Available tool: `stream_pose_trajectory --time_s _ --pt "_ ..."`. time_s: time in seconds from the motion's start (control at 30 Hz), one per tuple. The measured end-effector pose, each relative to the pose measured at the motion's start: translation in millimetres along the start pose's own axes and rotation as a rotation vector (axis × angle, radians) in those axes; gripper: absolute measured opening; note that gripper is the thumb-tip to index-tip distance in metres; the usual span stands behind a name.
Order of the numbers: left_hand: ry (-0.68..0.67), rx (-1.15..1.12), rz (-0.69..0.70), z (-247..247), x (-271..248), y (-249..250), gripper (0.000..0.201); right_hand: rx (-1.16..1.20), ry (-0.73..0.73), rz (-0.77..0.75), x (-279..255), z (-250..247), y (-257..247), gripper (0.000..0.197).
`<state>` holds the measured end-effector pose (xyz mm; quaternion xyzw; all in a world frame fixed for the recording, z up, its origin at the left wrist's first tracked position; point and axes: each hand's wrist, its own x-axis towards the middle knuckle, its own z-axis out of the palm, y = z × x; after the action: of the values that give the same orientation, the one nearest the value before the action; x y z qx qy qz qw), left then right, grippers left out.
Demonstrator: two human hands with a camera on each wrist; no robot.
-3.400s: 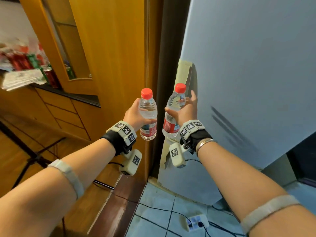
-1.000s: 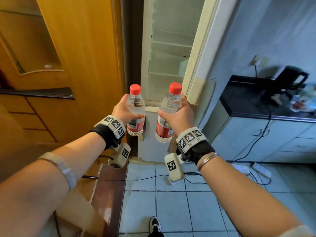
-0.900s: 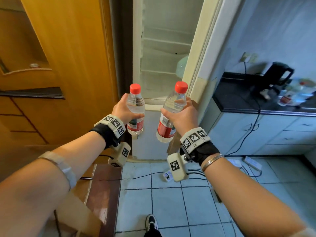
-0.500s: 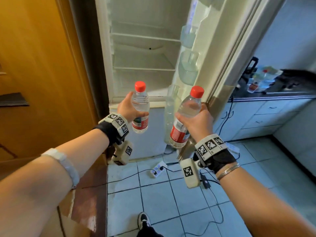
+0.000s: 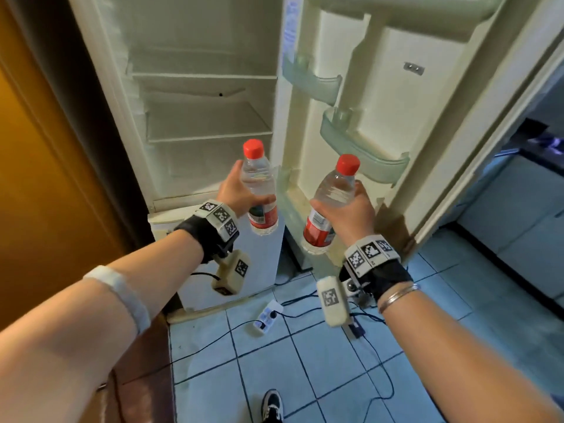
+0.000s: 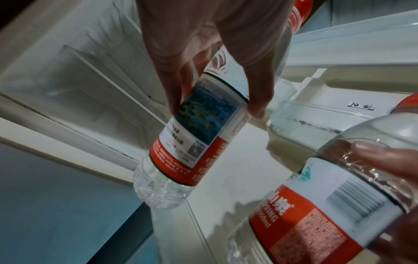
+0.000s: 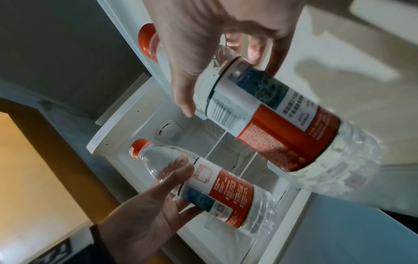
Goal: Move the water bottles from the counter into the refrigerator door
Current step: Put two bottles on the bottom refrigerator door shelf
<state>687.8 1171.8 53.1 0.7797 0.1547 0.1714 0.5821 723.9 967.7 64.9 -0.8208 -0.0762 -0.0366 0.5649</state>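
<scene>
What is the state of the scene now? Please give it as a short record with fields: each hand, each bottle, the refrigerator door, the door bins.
left hand: grips the left water bottle around its middle, bottle upright
right hand: grips the right water bottle, bottle tilted, cap toward the door
caps: red, both on
refrigerator door: open
door bins: translucent, no bottle visible in them
main compartment shelves: nothing visible on them
task progress: neither bottle placed in the door yet
floor: power strip and cables on tiles

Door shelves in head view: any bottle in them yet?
No: both door shelves look bare; the left hand and right hand each grip a water bottle.
</scene>
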Motion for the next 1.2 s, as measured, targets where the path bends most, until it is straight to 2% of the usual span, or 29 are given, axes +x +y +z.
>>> stream_pose_trajectory --time_s 0.13,0.27,0.43,0.57,0.67,0.8,0.9,1.0,1.1,1.2 --pt "-0.029 -0.033 0.015 27.9 48.9 5.1 0.067 -0.013 0.021 0.001 42.4 -0.2 11.7 0.045" --pt "-0.047 -0.073 0.027 58.4 97.0 8.2 0.070 -0.047 0.024 0.034 90.1 9.5 31.3 0.064" --pt "-0.052 -0.119 0.024 92.9 150.5 1.3 0.074 -0.069 0.026 0.072 143.7 15.2 44.3 0.063" --pt "-0.005 -0.169 -0.010 112.9 183.0 -16.1 0.054 -0.012 -0.023 0.131 173.8 21.9 58.0 0.061" --pt "0.006 -0.186 -0.008 121.2 206.6 -24.5 0.045 -0.142 0.029 0.144 195.2 37.3 73.3 0.068" --pt "0.010 -0.144 -0.069 128.3 230.0 -40.8 0.068 -0.171 0.009 0.233 217.8 51.0 86.8 0.077" --pt "0.029 -0.117 -0.111 134.0 240.4 -55.7 0.068 -0.214 0.021 0.239 231.8 54.0 91.6 0.076" --pt "0.066 -0.121 -0.128 137.1 247.0 -66.7 0.073 -0.210 0.017 0.261 242.4 55.5 93.9 0.068" --pt "0.040 -0.102 -0.130 140.8 250.2 -79.4 0.081 -0.207 0.036 0.265 253.5 61.4 103.4 0.071" --pt "0.007 0.057 -0.128 143.9 250.4 -85.9 0.075 -0.239 0.012 0.276 259.4 68.3 110.8 0.070"
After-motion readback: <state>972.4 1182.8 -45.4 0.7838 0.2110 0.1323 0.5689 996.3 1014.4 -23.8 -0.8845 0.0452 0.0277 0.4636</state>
